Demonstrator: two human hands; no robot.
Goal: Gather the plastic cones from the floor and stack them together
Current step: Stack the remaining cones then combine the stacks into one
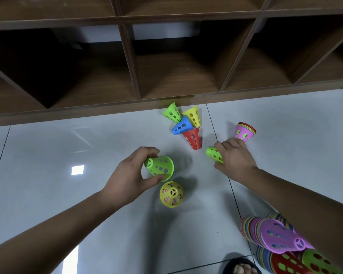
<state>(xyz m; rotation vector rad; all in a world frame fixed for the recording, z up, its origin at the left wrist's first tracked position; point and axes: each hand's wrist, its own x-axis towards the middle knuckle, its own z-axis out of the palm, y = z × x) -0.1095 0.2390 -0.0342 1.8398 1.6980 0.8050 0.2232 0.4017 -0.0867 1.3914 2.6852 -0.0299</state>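
My left hand (131, 175) grips a green perforated cone (160, 168) just above the floor, its wide mouth facing right. Below it a yellow cone (171, 194) stands upright with pink showing through its holes. My right hand (235, 157) is closed on another green cone (213, 154) lying on its side. Further back lie a green cone (172, 112), a yellow cone (193, 115), a blue cone (182, 125) and a red cone (193, 138), all touching in a cluster. A short pink-topped stack (244, 132) sits just beyond my right hand.
A long multicoloured stack with a pink cone on top (275, 235) lies at the bottom right, above more stacked cones (289, 264). A foot in a dark sandal (240, 266) is at the bottom edge. Wooden cubby shelves (139, 76) run along the back of the glossy tiled floor (67, 147).
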